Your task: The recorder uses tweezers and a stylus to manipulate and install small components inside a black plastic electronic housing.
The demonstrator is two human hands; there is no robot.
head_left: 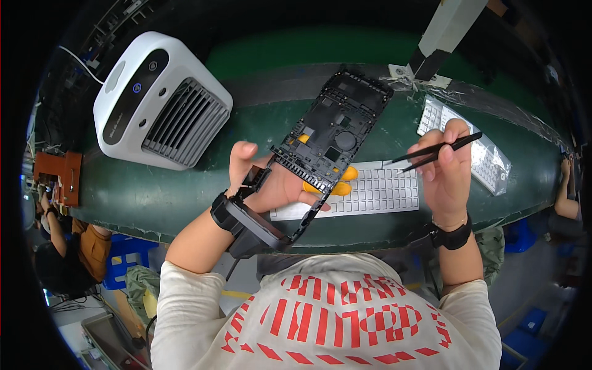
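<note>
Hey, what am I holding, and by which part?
Your left hand supports a rectangular black plastic frame from underneath, at its nearer half. Your right hand pinches slim, pointed black tweezers around mid-length.

The black housing (pixel 317 123) concealed part of the left hand (pixel 280 191) and of the white keyboard (pixel 385 194). Fine components (pixel 343 119) on its face were too small to identify. The view's lower edge cut off the shirt (pixel 333 314).
</note>
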